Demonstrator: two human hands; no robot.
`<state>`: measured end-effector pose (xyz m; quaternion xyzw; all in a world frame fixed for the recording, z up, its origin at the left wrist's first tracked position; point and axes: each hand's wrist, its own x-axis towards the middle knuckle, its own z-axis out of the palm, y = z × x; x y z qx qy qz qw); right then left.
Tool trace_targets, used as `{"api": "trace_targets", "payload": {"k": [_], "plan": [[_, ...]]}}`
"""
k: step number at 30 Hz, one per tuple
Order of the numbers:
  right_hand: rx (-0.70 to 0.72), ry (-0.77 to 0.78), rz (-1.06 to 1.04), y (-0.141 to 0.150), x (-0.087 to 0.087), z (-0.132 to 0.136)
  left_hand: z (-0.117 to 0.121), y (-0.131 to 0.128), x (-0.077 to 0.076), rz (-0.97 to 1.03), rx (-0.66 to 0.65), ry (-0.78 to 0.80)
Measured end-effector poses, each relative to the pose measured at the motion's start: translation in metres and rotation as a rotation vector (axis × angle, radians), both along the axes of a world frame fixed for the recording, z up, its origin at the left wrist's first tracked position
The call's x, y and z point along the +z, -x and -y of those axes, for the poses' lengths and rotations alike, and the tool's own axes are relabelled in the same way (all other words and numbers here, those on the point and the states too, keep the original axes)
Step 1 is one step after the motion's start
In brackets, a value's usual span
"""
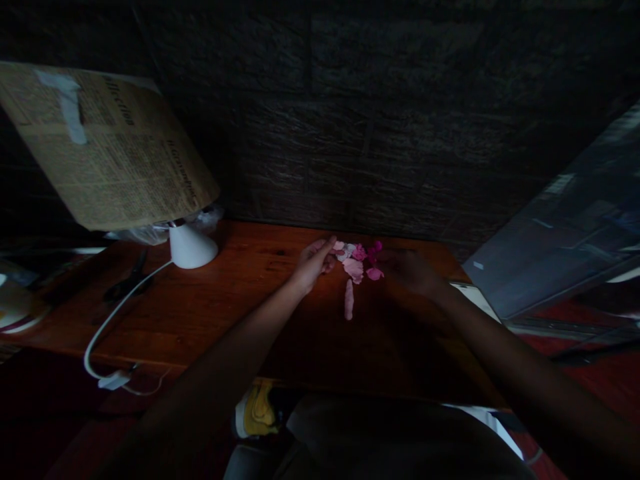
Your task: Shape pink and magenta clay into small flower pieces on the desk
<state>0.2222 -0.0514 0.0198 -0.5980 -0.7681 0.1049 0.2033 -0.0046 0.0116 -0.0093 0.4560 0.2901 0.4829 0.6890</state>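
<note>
Wooden table (pixel 240 267), centre: my left hand (pixel 315 265) pinches pink flowers (pixel 353 269), likely light, fragile, best edge-held; my right hand (pixel 406 268) has an unclear grip.

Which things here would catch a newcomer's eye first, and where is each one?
Probably the petal-like pieces, pale to deep pink against the dark table, between the left hand and the right hand. A pink roll lies just below them in the view. Next would come the lamp on the left, its newsprint shade tilted in the view above a white base.
</note>
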Motion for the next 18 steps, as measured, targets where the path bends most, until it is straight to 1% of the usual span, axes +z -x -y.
{"api": "trace_targets", "payload": {"k": [5,10,12,15,18], "plan": [[-0.021,0.017,0.022,0.001,0.0,0.004,0.001,0.0,0.001,-0.026,-0.002,0.004],[-0.051,-0.025,0.036,-0.001,0.006,0.003,0.0,0.0,0.0,-0.029,0.002,-0.005],[-0.038,-0.044,0.046,-0.001,0.011,-0.004,0.0,0.0,-0.001,-0.028,0.006,-0.006],[-0.008,-0.053,0.057,0.001,0.019,-0.022,-0.001,0.0,-0.001,-0.022,0.003,-0.016],[0.009,0.004,-0.003,0.004,0.019,-0.047,-0.002,0.001,-0.001,-0.017,0.004,-0.024]]}}
